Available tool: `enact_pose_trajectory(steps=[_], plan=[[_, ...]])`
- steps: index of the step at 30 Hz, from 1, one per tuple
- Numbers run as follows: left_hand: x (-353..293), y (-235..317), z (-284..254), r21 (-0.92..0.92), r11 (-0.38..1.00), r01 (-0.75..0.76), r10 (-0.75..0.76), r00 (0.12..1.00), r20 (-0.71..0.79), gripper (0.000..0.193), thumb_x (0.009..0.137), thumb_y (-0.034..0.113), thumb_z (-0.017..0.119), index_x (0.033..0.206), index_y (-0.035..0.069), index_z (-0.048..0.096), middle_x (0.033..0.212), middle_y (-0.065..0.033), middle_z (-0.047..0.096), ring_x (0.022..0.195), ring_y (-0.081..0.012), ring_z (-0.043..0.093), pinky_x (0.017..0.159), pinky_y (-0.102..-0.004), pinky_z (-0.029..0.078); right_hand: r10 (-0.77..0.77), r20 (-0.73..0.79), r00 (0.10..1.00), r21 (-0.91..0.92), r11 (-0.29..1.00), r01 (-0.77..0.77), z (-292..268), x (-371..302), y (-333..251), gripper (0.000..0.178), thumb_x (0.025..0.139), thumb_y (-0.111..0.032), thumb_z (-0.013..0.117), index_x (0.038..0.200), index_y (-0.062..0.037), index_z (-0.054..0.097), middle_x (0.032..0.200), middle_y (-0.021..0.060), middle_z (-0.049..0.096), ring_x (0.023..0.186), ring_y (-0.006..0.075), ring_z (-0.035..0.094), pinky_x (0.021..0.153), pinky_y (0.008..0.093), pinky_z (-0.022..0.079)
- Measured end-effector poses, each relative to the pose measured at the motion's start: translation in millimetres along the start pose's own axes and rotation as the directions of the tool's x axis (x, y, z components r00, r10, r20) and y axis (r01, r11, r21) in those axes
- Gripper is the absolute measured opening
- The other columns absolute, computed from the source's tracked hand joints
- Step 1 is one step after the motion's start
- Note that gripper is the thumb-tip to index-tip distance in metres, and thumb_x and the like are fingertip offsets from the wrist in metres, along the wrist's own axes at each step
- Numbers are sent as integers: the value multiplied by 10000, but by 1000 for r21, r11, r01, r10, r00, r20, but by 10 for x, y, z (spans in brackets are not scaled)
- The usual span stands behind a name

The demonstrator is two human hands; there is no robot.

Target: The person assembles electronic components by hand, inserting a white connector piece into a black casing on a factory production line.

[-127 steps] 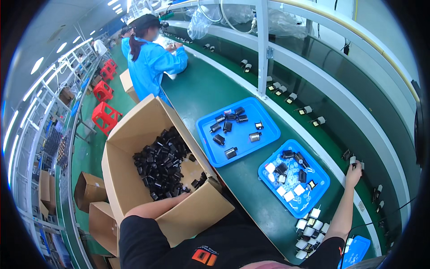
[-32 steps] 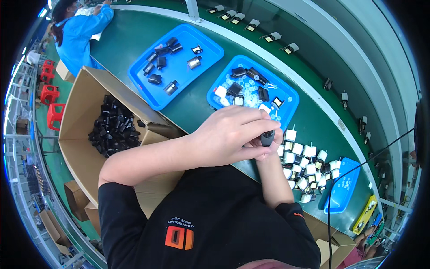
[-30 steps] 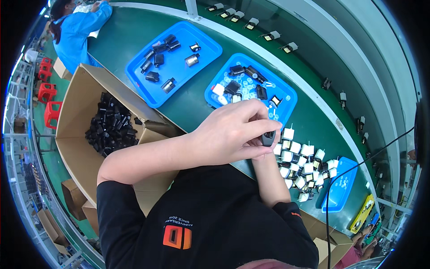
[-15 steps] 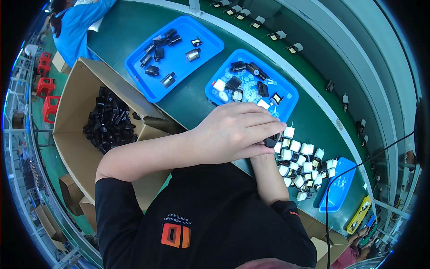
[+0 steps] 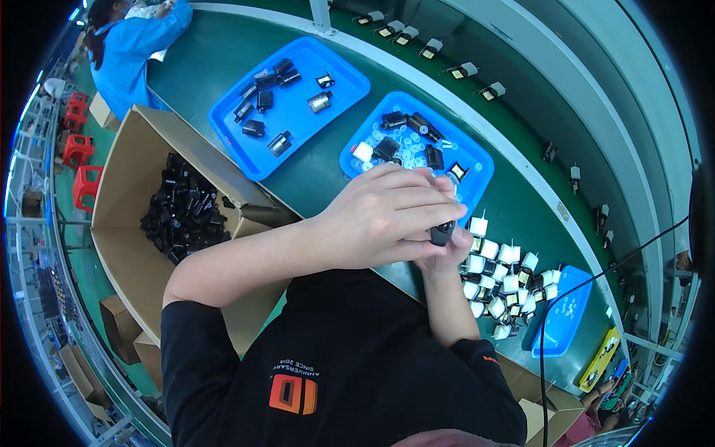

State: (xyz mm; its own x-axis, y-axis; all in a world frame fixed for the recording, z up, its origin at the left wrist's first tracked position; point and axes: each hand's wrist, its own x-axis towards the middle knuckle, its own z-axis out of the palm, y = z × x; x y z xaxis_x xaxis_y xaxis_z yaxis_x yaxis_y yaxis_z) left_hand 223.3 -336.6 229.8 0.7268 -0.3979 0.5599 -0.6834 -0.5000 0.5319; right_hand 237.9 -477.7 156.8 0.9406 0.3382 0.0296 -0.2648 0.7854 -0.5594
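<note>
My left hand point(image 5: 387, 212) reaches across from the left, its fingers closed on a small black plastic housing point(image 5: 442, 234). Behind and below it, my right hand point(image 5: 451, 255) grips the same housing, partly covered by the left; its thumb side shows. Both hands are over the near edge of a blue tray point(image 5: 485, 170) that holds clear plastic rings, black housings and a few white pieces. Just right of my hands, many small white-and-black parts with thin metal shafts point(image 5: 510, 283) stand crowded on the green table. The inner side of the housing is hidden.
A second blue tray point(image 5: 223, 119) holds black and metal cylinders. An open cardboard box point(image 5: 112, 216) full of black housings point(image 5: 182, 208) stands left. A smaller blue tray point(image 5: 555, 328) lies right, by a hanging black cable point(image 5: 542, 357). Spaced parts point(image 5: 463, 71) line a green belt beyond the rail.
My hands have drawn slightly left, and more of my right hand now shows around the black housing. The whole view has shifted a little.
</note>
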Motion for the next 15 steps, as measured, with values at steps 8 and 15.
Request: enact_pose_trajectory(steps=[8,15], plan=[[-14,-149,27,34,993,-110,107,992,72,717,666,158,810,1308,37,513,1235,-116,578,1136,-298,523,906,-399,448,132,186,974,-294,953,-73,-175,9,-328,781,689,-47,796,1364,46,416,1307,125,526,1214,215,512,1043,350,374],[-110,-128,133,-273,797,538,-460,835,302,957,787,407,722,1405,-42,144,1316,-237,262,1251,-321,317,998,-403,360,151,127,980,-92,986,-140,-194,-13,-166,839,656,-143,866,1352,29,431,1230,146,562,1081,233,591,947,343,480]])
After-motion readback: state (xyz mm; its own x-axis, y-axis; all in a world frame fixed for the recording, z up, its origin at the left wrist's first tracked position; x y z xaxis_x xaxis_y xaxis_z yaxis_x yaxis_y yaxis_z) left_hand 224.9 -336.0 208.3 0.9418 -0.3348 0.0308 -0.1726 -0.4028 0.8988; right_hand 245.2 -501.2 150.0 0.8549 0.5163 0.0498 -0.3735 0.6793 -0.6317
